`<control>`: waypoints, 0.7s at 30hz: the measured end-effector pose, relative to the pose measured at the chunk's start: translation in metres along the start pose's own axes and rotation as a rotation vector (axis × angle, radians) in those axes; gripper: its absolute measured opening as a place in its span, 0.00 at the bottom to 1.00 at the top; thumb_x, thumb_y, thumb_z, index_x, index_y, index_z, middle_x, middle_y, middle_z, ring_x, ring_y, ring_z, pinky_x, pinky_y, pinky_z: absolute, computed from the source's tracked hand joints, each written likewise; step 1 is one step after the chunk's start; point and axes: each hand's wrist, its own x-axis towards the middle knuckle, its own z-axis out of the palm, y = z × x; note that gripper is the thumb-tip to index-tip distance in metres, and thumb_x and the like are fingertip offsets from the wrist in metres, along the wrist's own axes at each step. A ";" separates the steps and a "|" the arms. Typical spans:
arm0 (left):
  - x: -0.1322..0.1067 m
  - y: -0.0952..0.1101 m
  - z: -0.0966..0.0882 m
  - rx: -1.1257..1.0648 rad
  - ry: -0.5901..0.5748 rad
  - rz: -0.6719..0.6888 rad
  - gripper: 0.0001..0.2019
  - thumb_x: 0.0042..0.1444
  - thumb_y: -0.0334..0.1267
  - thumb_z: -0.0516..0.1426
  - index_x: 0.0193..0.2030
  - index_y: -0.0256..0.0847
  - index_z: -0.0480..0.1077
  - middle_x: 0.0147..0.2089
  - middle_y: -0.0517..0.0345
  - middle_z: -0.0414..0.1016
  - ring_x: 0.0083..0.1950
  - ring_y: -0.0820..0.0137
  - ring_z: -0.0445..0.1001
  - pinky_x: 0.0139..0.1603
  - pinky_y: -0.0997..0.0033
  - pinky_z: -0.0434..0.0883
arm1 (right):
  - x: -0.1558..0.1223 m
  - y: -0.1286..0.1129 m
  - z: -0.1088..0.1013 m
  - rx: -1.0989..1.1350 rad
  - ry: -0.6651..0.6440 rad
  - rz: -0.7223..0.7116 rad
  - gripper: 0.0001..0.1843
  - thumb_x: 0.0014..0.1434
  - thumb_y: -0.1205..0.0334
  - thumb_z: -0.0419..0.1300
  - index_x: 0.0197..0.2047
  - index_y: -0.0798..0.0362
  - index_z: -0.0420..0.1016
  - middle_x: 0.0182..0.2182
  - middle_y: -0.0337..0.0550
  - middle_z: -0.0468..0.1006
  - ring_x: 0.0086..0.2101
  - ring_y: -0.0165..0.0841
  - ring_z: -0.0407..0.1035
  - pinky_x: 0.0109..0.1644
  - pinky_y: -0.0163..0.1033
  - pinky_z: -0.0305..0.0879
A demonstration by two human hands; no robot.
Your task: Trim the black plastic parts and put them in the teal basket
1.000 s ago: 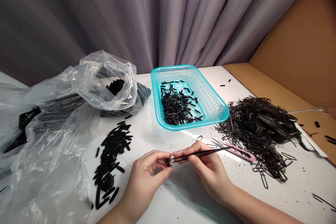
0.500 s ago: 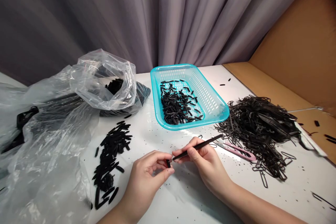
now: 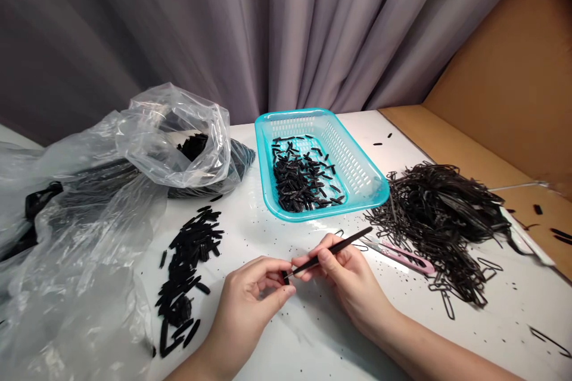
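Between the thumb and fingers of my left hand (image 3: 254, 294) is a small black rubber-like strip (image 3: 285, 277), held upright. My right hand (image 3: 344, 268) grips slim black tweezers (image 3: 342, 244) like a pen, their metal tip touching or very close to the strip. Left of my hands lies a heap of similar short black strips (image 3: 192, 244) on the white table (image 3: 250, 232). Beyond them stands a turquoise plastic basket (image 3: 357, 169) with many black strips inside.
A clear plastic bag (image 3: 179, 172) with black pieces stands at the left, beside more crumpled plastic (image 3: 80, 286). On the right are a tangle of thin black loops (image 3: 447, 202) and a pink cutter knife (image 3: 406, 256). Brown cardboard (image 3: 500, 89) borders the right side; grey curtain (image 3: 295, 30) hangs behind.
The tweezers in my right hand have tilted slightly and their tip has shifted a little down and left against the strip. My left hand stays almost still.
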 end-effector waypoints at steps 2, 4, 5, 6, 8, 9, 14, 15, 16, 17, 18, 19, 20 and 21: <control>0.000 -0.001 -0.001 0.002 0.000 0.000 0.09 0.48 0.28 0.60 0.38 0.41 0.73 0.36 0.58 0.76 0.35 0.71 0.73 0.38 0.75 0.72 | 0.001 -0.001 -0.002 -0.007 0.027 -0.016 0.11 0.59 0.56 0.57 0.31 0.55 0.64 0.32 0.46 0.79 0.29 0.30 0.74 0.36 0.36 0.70; 0.000 -0.003 -0.001 -0.012 0.007 -0.015 0.10 0.48 0.29 0.60 0.40 0.40 0.72 0.36 0.57 0.75 0.36 0.70 0.73 0.39 0.74 0.71 | 0.002 -0.003 -0.004 -0.040 0.071 -0.036 0.12 0.59 0.55 0.56 0.31 0.55 0.65 0.31 0.45 0.79 0.29 0.31 0.73 0.35 0.36 0.70; 0.000 -0.004 0.000 -0.023 0.013 -0.023 0.11 0.48 0.29 0.60 0.40 0.40 0.71 0.35 0.57 0.75 0.36 0.70 0.73 0.39 0.73 0.71 | 0.002 -0.005 -0.005 -0.067 0.094 -0.051 0.12 0.59 0.55 0.56 0.31 0.55 0.65 0.30 0.45 0.78 0.30 0.31 0.73 0.35 0.36 0.70; 0.000 -0.005 0.000 -0.037 0.021 -0.028 0.11 0.48 0.29 0.60 0.40 0.40 0.70 0.35 0.57 0.75 0.36 0.70 0.73 0.39 0.73 0.71 | 0.003 -0.006 -0.006 -0.098 0.114 -0.067 0.12 0.59 0.55 0.56 0.31 0.55 0.65 0.30 0.44 0.78 0.30 0.31 0.73 0.34 0.35 0.69; 0.000 -0.005 0.000 -0.062 0.041 -0.028 0.09 0.48 0.29 0.60 0.37 0.41 0.67 0.35 0.58 0.75 0.36 0.70 0.73 0.39 0.73 0.70 | 0.004 -0.008 -0.008 -0.156 0.139 -0.098 0.12 0.59 0.55 0.56 0.30 0.55 0.64 0.28 0.43 0.77 0.30 0.31 0.72 0.33 0.34 0.68; 0.000 -0.005 0.000 -0.062 0.047 -0.027 0.08 0.48 0.29 0.60 0.34 0.41 0.65 0.34 0.59 0.74 0.36 0.70 0.72 0.38 0.73 0.70 | 0.005 -0.009 -0.009 -0.178 0.144 -0.108 0.12 0.59 0.55 0.56 0.29 0.55 0.64 0.28 0.43 0.77 0.29 0.30 0.72 0.32 0.33 0.67; -0.004 0.005 -0.001 0.139 -0.053 0.006 0.08 0.51 0.30 0.57 0.23 0.39 0.64 0.28 0.59 0.71 0.32 0.70 0.70 0.33 0.74 0.67 | 0.008 -0.011 -0.012 -0.214 0.154 -0.084 0.14 0.59 0.53 0.55 0.29 0.55 0.63 0.28 0.43 0.76 0.26 0.28 0.69 0.31 0.33 0.65; -0.004 0.009 -0.001 0.191 -0.079 0.041 0.08 0.51 0.30 0.57 0.23 0.39 0.65 0.27 0.60 0.70 0.31 0.70 0.70 0.32 0.75 0.67 | 0.009 -0.011 -0.012 -0.209 0.154 -0.080 0.14 0.59 0.53 0.55 0.29 0.55 0.63 0.28 0.43 0.76 0.26 0.28 0.69 0.31 0.33 0.65; -0.004 0.014 -0.001 0.235 -0.094 0.090 0.07 0.51 0.30 0.57 0.24 0.40 0.67 0.27 0.60 0.71 0.31 0.70 0.70 0.32 0.75 0.67 | 0.010 -0.011 -0.012 -0.203 0.152 -0.079 0.14 0.59 0.53 0.55 0.29 0.55 0.63 0.28 0.43 0.76 0.26 0.28 0.68 0.31 0.33 0.65; -0.004 0.020 -0.001 0.272 -0.095 0.147 0.05 0.51 0.30 0.57 0.26 0.40 0.68 0.29 0.60 0.71 0.32 0.71 0.70 0.34 0.75 0.67 | 0.010 -0.010 -0.012 -0.197 0.145 -0.079 0.15 0.59 0.53 0.55 0.29 0.56 0.63 0.27 0.43 0.76 0.26 0.28 0.68 0.31 0.33 0.65; -0.003 0.027 -0.001 0.308 -0.091 0.200 0.04 0.52 0.30 0.57 0.30 0.42 0.71 0.34 0.59 0.73 0.33 0.71 0.70 0.36 0.75 0.68 | 0.011 -0.010 -0.012 -0.190 0.139 -0.079 0.15 0.59 0.52 0.56 0.29 0.56 0.63 0.27 0.42 0.75 0.26 0.28 0.68 0.31 0.33 0.65; -0.001 0.034 0.000 0.344 -0.084 0.246 0.06 0.53 0.31 0.57 0.36 0.45 0.72 0.41 0.57 0.73 0.34 0.71 0.71 0.38 0.74 0.68 | 0.011 -0.010 -0.012 -0.182 0.133 -0.079 0.15 0.58 0.52 0.56 0.29 0.56 0.63 0.27 0.42 0.75 0.27 0.28 0.68 0.31 0.33 0.65; 0.001 0.041 0.001 0.389 -0.087 0.275 0.12 0.54 0.33 0.56 0.45 0.49 0.71 0.52 0.56 0.69 0.36 0.70 0.71 0.41 0.72 0.69 | 0.011 -0.010 -0.012 -0.174 0.129 -0.079 0.15 0.58 0.52 0.56 0.29 0.56 0.63 0.27 0.42 0.75 0.27 0.28 0.68 0.31 0.33 0.65; 0.003 0.048 0.001 0.443 -0.102 0.285 0.18 0.56 0.34 0.54 0.53 0.53 0.66 0.62 0.56 0.58 0.38 0.69 0.71 0.42 0.70 0.69 | 0.011 -0.010 -0.013 -0.166 0.126 -0.077 0.15 0.58 0.52 0.56 0.29 0.56 0.63 0.27 0.42 0.75 0.26 0.28 0.68 0.31 0.33 0.65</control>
